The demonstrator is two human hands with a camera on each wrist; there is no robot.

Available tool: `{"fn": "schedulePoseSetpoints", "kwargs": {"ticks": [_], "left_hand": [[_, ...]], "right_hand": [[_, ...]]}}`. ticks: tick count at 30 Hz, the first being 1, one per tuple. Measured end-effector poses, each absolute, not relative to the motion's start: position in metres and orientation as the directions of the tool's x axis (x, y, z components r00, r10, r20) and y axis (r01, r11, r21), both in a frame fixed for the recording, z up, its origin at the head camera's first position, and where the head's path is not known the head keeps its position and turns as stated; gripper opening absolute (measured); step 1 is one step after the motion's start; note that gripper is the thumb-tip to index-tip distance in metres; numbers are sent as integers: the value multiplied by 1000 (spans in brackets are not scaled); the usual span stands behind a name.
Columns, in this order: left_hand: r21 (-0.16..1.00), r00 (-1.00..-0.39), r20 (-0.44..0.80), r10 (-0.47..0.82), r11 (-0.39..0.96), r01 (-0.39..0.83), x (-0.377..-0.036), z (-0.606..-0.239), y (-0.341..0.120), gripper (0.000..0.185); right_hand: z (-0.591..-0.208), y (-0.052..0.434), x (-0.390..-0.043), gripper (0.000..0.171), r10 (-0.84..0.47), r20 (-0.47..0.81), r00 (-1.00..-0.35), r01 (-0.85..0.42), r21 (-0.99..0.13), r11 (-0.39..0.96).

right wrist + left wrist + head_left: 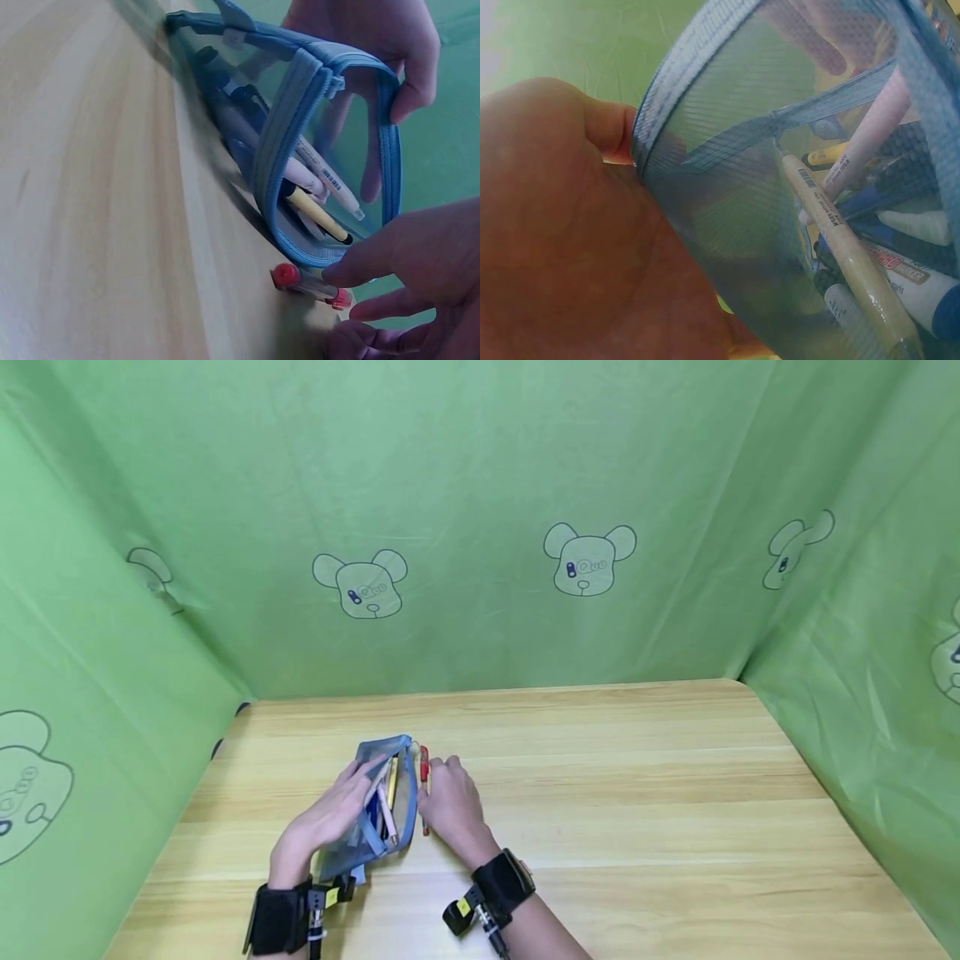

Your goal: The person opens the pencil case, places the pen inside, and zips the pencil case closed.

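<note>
The red-capped pen with a clear barrel (424,785) lies on the light wooden table (637,793), its long axis running near to far, touching my right hand (452,806), whose curled fingertips pinch it. Just left, my left hand (324,818) grips the open blue mesh zip pouch (386,806). My right-wrist view shows the pen beside the pouch mouth; my left-wrist view shows only the pens inside.

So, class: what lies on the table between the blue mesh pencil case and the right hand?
A red-capped pen lies beside the pencil case, at the right hand's fingers; the right wrist view shows it best.
</note>
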State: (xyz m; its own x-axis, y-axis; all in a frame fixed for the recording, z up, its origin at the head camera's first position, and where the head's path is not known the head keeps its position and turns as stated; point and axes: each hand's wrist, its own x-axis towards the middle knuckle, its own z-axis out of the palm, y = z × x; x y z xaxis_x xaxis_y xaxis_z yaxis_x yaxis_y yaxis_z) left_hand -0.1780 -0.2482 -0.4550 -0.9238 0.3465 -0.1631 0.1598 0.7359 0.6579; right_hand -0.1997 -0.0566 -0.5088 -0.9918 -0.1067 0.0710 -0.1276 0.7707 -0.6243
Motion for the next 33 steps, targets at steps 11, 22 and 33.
{"fn": "schedulePoseSetpoints", "kwargs": {"ticks": [11,22,33], "left_hand": [[646,-918,-165,360,743,176,-178,-455,-245,56],[650,-918,-182,352,743,157,-177,-453,-245,56],[660,-919,-163,358,732,168,-178,-456,-244,56]], "right_hand": [[-506,-57,-199,16,-93,49,-994,-105,-526,844],[-502,-36,-198,11,-98,0,-995,-74,-646,760],[-490,-24,-184,46,-146,57,-988,-136,-778,613]]}}
